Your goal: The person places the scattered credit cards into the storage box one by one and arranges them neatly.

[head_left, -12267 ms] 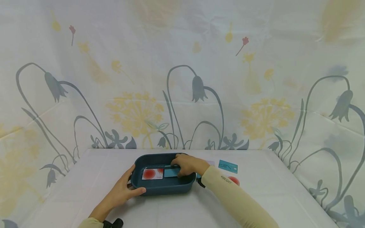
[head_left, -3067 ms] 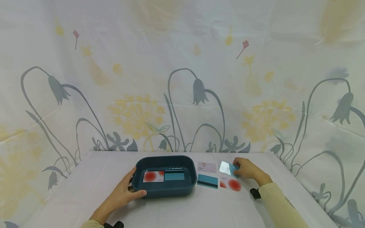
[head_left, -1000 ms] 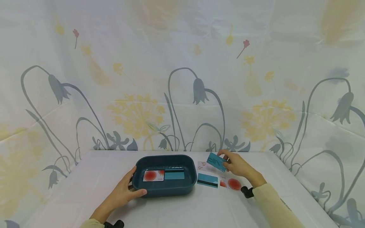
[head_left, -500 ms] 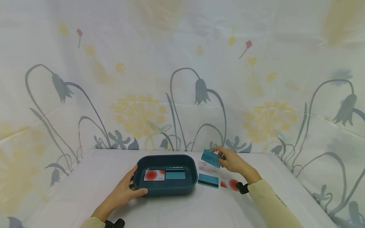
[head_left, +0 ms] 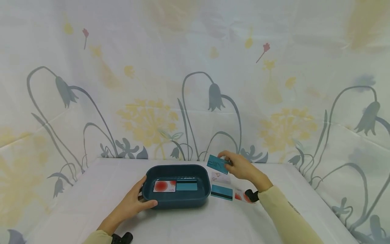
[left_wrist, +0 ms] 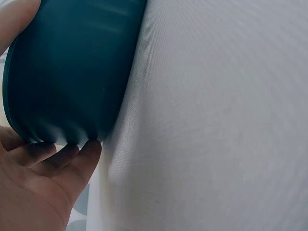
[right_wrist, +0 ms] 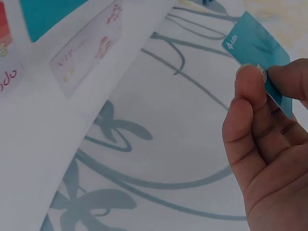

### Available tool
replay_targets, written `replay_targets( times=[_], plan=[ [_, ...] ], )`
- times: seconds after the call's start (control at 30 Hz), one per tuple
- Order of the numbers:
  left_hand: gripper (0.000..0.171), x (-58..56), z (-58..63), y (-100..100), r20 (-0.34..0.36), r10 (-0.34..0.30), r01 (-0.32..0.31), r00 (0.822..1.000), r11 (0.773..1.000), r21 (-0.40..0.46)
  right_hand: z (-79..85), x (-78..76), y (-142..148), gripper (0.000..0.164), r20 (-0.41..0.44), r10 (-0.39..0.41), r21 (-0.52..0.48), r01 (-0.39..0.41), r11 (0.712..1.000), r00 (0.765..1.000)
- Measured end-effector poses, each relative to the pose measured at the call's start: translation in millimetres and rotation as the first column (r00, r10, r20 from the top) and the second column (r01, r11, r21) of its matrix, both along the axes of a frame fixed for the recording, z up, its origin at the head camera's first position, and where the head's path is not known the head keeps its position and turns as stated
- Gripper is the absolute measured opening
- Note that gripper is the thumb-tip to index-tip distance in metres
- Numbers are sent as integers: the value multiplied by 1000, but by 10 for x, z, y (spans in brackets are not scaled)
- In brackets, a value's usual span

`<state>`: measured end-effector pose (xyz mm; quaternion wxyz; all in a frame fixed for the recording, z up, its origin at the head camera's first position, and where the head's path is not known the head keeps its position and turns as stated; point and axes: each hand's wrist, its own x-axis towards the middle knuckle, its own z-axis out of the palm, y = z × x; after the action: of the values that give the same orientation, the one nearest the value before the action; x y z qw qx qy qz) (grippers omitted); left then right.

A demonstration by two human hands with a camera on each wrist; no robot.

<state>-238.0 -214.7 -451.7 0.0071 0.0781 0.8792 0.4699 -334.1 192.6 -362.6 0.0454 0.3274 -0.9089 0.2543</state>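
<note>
My right hand (head_left: 243, 166) pinches a teal VIP card (head_left: 217, 164) between thumb and fingers, raised above the table just right of a dark blue box (head_left: 176, 203). In the right wrist view the same teal card (right_wrist: 260, 45) is tilted, with the thumb on one face and the fingertips on the other. My left hand (head_left: 131, 200) grips the box's left end; in the left wrist view its fingertips (left_wrist: 89, 151) press the box wall (left_wrist: 72, 77). Inside the box lie a red-and-white card (head_left: 164, 186) and a teal striped card (head_left: 186, 186), side by side.
Right of the box, on the white-covered table (head_left: 182, 227), lie a pale pink card (head_left: 220, 178), a teal card with a black stripe (head_left: 221, 192) and a red-and-white card (head_left: 239, 195), partly covered by the right wrist's black device (head_left: 252, 195). Behind hangs a flower-printed cloth (head_left: 195, 118).
The right hand has picked the teal VIP card up from the table's right side and carried it left and upward, toward the box. The left hand has stayed on the box.
</note>
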Motion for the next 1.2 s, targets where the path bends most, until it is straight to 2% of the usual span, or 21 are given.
replay_targets(
  times=[0.2,0.5,0.67,0.77,1.2],
  plan=[
    [107,0,-7,-5,0,-8,8,1000,1000,12,68,8,-178,36,-25,40,23,-40,999,999],
    [104,10,16,-26,-23,-47,48,999,998,50,65,34,-486,36,6,73,36,-73,997,997],
    [105,20,39,-21,-20,-39,40,999,999,31,54,62,-634,37,2,97,42,-97,994,995],
    [105,20,43,-24,-21,-37,38,999,999,25,53,77,-711,38,28,106,46,-107,993,994],
    [105,6,21,-33,-18,-52,53,998,997,49,-69,80,-989,37,66,198,45,-201,979,978]
  ],
)
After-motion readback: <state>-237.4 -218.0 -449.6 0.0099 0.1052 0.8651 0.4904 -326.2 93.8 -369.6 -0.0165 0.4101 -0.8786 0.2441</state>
